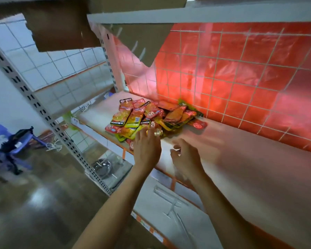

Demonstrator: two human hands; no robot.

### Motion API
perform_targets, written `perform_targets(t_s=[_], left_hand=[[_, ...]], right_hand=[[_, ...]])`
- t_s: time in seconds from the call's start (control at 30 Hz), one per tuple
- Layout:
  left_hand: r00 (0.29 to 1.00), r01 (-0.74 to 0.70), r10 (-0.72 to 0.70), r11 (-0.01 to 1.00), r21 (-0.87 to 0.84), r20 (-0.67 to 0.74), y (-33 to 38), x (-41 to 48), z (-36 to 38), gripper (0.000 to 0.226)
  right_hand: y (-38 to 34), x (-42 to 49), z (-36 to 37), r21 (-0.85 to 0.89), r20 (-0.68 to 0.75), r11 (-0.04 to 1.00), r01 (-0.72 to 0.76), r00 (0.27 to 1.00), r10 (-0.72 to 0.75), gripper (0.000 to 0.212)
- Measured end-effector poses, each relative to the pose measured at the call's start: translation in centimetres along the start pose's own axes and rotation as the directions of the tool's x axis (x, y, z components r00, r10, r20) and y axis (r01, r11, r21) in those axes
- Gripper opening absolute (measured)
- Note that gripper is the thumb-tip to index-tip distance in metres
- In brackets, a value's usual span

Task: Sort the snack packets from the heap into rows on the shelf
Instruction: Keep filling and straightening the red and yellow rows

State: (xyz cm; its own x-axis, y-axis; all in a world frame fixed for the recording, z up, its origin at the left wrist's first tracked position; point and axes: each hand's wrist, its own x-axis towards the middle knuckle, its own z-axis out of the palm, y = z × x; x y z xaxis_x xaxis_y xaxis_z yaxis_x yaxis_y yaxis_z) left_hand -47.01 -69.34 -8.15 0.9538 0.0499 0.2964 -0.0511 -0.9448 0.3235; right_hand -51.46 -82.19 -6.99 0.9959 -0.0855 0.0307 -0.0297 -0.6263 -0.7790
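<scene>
The heap of snack packets (147,117) lies on the shelf (232,159), against the wire grid panel (241,78) behind it. One packet (199,125) lies at the heap's right edge. The left hand (147,150) is at the heap's near edge, and the right hand (187,159) is before the heap and further right, over bare shelf. An upright post (43,112) stands left of the heap, and a lower shelf (169,203) sits below it.
</scene>
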Motion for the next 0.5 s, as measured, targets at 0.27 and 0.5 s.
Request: perform_targets(t_s=[0.27,0.5], left_hand=[[0.999,-0.042,0.041,0.997,-0.063,-0.007,-8.1,6.5,-1.1,0.041],[0.992,0.119,-0.115,0.991,-0.069,0.051,-10.9,11.4,-1.1,0.061]], right_hand=[[-5.5,3.9,7.7,-0.004,-0.088,1.000,-0.031,0.996,0.030,0.039],[-7.6,6.5,9.9,-0.187,-0.268,0.977,-0.104,0.962,0.052,0.044]])
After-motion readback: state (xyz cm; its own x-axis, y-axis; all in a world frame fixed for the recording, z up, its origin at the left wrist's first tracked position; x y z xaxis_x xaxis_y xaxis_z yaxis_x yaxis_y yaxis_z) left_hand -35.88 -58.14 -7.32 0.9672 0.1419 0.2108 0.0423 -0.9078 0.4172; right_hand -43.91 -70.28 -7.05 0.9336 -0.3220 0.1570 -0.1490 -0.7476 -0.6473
